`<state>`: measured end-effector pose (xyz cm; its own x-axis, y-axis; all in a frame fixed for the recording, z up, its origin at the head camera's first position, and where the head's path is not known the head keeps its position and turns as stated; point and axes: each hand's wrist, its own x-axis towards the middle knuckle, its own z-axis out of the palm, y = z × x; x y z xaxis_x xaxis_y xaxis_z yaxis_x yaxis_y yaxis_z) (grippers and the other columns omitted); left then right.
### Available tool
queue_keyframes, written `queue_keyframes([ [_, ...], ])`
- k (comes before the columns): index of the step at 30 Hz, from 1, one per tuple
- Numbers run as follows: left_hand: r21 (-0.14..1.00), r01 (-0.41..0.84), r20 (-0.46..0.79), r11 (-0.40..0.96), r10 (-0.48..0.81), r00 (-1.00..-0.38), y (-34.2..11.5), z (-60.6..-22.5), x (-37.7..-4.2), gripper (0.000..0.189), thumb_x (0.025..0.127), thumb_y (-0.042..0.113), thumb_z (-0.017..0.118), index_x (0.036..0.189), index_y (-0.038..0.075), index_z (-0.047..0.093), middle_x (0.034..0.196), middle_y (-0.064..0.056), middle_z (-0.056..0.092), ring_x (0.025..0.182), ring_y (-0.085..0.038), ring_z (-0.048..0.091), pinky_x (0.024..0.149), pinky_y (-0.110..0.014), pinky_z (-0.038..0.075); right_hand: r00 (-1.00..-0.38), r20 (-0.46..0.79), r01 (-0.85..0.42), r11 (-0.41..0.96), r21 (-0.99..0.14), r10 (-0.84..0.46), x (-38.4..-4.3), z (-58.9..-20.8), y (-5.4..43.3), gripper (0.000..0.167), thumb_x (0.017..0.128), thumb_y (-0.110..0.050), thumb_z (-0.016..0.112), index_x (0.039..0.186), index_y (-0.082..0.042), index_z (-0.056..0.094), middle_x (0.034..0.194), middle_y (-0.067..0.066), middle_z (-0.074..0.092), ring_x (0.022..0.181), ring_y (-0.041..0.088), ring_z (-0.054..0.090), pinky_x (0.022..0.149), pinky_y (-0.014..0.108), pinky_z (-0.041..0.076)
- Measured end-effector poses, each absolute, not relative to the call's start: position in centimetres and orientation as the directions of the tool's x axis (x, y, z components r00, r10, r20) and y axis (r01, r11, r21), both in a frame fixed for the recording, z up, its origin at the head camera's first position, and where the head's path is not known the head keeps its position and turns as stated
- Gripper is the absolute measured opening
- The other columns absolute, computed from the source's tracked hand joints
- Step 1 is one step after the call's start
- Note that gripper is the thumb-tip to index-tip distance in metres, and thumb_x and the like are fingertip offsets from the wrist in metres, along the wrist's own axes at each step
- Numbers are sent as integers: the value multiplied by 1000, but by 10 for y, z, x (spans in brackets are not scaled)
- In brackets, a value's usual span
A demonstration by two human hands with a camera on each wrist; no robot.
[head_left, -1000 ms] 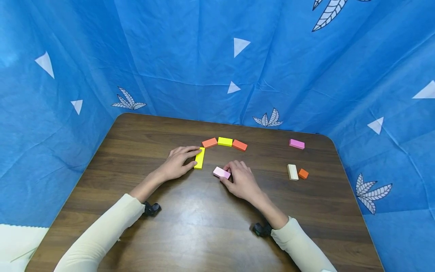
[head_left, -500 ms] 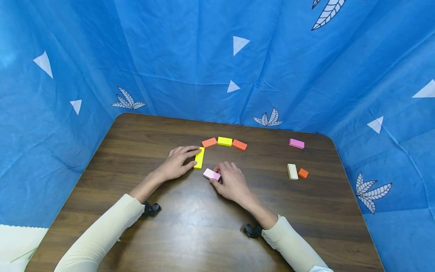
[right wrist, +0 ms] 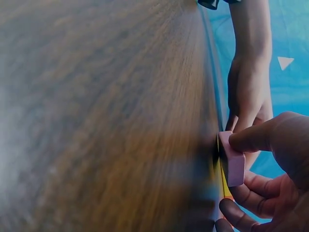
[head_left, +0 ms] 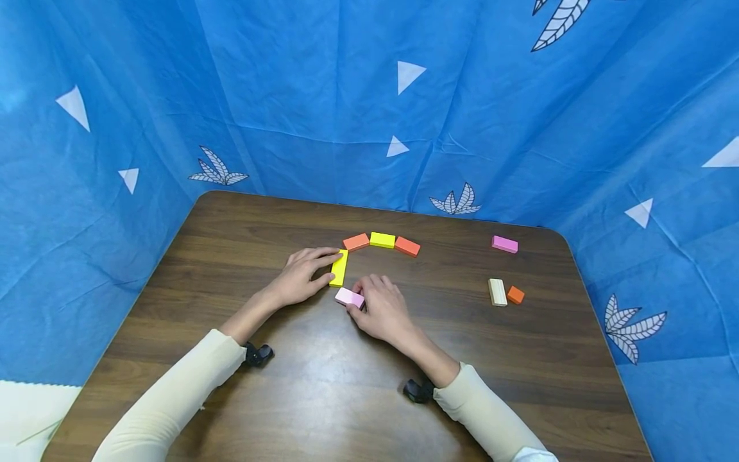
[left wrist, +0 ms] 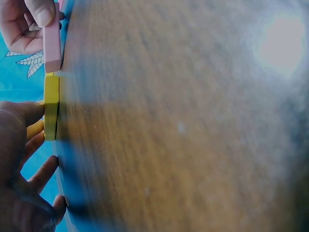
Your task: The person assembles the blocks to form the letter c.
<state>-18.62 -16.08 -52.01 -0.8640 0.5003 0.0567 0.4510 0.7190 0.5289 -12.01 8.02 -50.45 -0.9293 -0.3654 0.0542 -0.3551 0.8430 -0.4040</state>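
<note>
Fingers (head_left: 361,283) of the right hand (head_left: 383,311) pinch the pale pink block (head_left: 348,297), which juts leftward from them, its long axis crosswise, on or just above the bench (head_left: 323,410). It sits just off the near end of the front yellow block (head_left: 339,269), whose long axis runs near to far; whether the two touch, I cannot tell. The left hand (head_left: 297,279) is nearer that yellow block, touching it with spread fingers

It looks like a little filming corner: blue cloth (head_left: 277,83) with white triangles (head_left: 410,76) and leaves (head_left: 218,171) hangs behind and beside a brown wooden table (head_left: 329,420), and there are two black wrist cameras (head_left: 416,390). I can't tell what building.
</note>
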Motion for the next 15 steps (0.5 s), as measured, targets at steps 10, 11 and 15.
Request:
queue_keyframes([
  [10,532,452,58,716,501,-863,-161,-521,-187,54,109,32,64,161,23,53,169,-2,49,153,-36,45,122,-70,26,-925,43,-365,849,-382,-378,-119,-504,73,37,91,-48,85,108,-20,66,91,-8,63,87,16,50,77,33,40],
  [11,532,452,59,716,501,-863,-161,-521,-187,54,109,32,64,161,23,53,169,-2,49,154,-36,45,122,-70,26,-925,42,-364,849,-383,-378,-119,-504,73,38,91,-48,85,108,-20,66,90,-8,63,87,17,50,78,33,40],
  [15,532,452,57,717,502,-863,-162,-521,-187,54,109,32,64,161,22,53,169,-2,49,154,-36,45,123,-70,26,-929,30,-351,849,-394,-370,-120,-504,72,41,91,-51,84,111,-20,66,86,-9,62,88,16,51,78,33,41],
])
